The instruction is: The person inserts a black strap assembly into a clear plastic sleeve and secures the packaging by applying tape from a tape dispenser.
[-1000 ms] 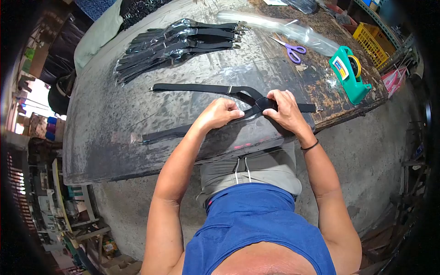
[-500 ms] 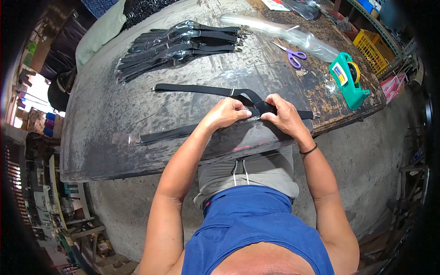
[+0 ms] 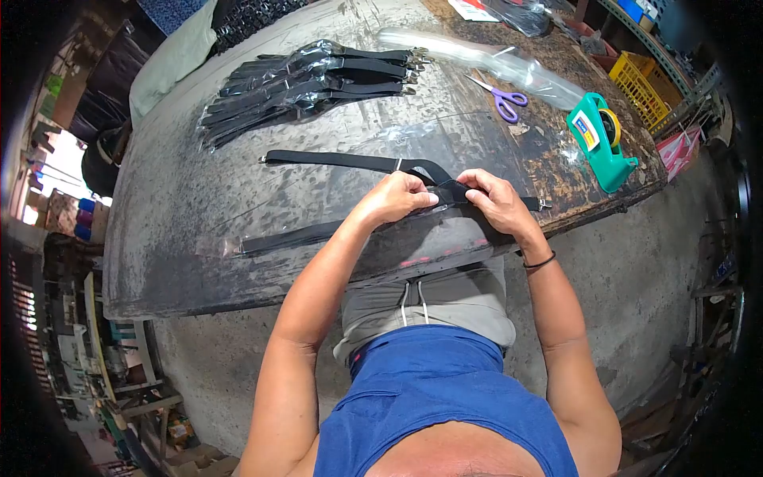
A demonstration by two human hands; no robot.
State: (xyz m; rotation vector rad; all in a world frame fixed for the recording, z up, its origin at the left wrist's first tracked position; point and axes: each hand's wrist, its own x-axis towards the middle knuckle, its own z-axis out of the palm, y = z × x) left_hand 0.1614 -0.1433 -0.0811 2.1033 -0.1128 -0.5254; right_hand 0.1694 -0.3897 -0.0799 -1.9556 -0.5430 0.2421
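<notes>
A pair of black suspenders [image 3: 334,159] lies across the near part of the table, with metal clips at its ends. One strap stretches left above my left hand, and a short end with a clip [image 3: 544,204] sticks out right of my right hand. A lower strap lies in a clear plastic sleeve [image 3: 211,245]. My left hand [image 3: 397,199] is closed, thumb and fingers pinching the suspenders and sleeve near the strap crossing. My right hand [image 3: 499,205] pinches the suspenders just right of the crossing. The fingertips partly hide the crossing.
Packed black suspenders [image 3: 310,83] are piled at the back left of the table [image 3: 175,191]. Purple-handled scissors [image 3: 507,102], a clear plastic roll [image 3: 493,63] and a green tape dispenser [image 3: 600,147] lie to the right. A yellow crate [image 3: 640,87] stands beyond the table.
My right thumb has shifted right, away from my left thumb, and the straps between the hands lie differently. My left hand stays nearly in place. The view has shifted slightly.
</notes>
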